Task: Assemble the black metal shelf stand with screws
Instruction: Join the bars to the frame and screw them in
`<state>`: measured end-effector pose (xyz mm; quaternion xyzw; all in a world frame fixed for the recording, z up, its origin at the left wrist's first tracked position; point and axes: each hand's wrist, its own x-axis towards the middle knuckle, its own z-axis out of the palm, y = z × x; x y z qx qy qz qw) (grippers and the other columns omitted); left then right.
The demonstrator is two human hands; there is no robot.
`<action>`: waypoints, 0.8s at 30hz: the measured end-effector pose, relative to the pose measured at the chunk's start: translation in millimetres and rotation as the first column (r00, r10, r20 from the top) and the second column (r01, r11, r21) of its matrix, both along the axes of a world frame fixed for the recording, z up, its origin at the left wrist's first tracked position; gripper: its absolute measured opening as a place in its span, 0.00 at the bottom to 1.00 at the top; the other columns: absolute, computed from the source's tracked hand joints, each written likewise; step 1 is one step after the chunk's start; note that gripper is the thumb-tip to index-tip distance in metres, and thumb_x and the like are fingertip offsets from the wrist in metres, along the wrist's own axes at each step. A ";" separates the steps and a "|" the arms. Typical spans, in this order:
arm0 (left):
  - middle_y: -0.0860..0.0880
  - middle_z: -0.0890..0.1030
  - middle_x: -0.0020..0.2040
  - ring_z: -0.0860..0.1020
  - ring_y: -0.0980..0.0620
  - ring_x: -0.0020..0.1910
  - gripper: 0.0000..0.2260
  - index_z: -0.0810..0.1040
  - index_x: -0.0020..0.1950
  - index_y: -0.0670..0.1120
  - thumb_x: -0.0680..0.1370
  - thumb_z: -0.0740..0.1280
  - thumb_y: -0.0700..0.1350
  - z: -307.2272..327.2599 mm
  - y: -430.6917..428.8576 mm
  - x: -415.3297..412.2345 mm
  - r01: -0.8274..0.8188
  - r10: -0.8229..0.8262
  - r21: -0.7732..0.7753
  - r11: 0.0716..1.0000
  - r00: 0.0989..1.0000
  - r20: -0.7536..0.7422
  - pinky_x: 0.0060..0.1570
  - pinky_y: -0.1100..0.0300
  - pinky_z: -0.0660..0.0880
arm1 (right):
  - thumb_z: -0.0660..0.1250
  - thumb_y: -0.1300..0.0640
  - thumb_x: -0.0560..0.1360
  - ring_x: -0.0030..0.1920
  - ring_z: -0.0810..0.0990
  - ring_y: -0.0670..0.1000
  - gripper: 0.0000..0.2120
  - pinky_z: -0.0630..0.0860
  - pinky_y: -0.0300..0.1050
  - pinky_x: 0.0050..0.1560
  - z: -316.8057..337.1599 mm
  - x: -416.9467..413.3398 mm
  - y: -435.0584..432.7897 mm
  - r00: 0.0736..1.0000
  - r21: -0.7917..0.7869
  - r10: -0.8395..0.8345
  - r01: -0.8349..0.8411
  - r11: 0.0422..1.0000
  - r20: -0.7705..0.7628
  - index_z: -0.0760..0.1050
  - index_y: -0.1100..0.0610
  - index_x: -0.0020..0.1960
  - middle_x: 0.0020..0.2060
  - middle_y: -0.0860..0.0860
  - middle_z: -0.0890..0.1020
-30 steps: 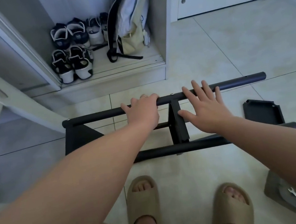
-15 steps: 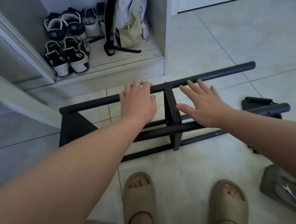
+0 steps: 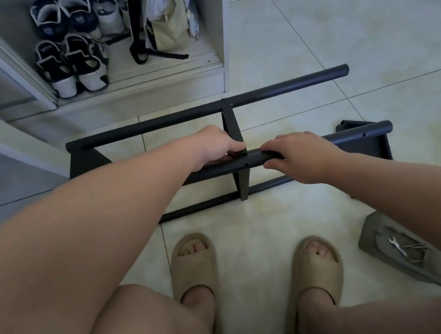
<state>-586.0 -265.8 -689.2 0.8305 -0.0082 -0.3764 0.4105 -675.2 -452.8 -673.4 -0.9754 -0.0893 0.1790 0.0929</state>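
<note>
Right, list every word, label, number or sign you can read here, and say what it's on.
None can be read.
The black stand: no marking visible.
The sneakers and the bag: nothing legible.
The wrench: too small to tell.

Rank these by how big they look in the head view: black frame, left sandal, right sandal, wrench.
1. black frame
2. left sandal and right sandal: they look alike, so they are not ranked apart
3. wrench
</note>
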 end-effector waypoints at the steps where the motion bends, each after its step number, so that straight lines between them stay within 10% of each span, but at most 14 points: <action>1: 0.46 0.86 0.47 0.80 0.48 0.41 0.13 0.82 0.53 0.39 0.76 0.73 0.47 -0.6 -0.7 0.7 -0.002 0.002 0.005 1.000 1.000 0.008 0.45 0.58 0.72 | 0.58 0.47 0.84 0.49 0.72 0.50 0.13 0.66 0.48 0.55 0.3 1.1 -0.7 1.000 -0.001 0.002 -0.002 1.000 0.000 0.75 0.48 0.65 0.49 0.46 0.76; 14: 0.51 0.83 0.38 0.79 0.55 0.32 0.05 0.80 0.47 0.46 0.77 0.73 0.46 -1.9 -0.3 1.3 -0.047 0.047 -0.026 0.999 0.999 0.016 0.34 0.63 0.71 | 0.59 0.48 0.84 0.48 0.75 0.54 0.08 0.65 0.49 0.50 -0.5 1.4 3.0 1.000 0.023 -0.003 0.003 1.000 0.002 0.76 0.49 0.56 0.45 0.48 0.78; 24: 0.42 0.84 0.55 0.81 0.47 0.45 0.13 0.80 0.57 0.41 0.77 0.73 0.47 -8.3 -5.5 3.2 0.023 -0.024 0.039 0.999 0.999 0.036 0.61 0.51 0.75 | 0.60 0.49 0.84 0.46 0.77 0.55 0.06 0.74 0.49 0.39 -9.0 2.7 6.7 0.995 0.028 -0.036 0.039 0.999 -0.096 0.71 0.46 0.48 0.45 0.51 0.78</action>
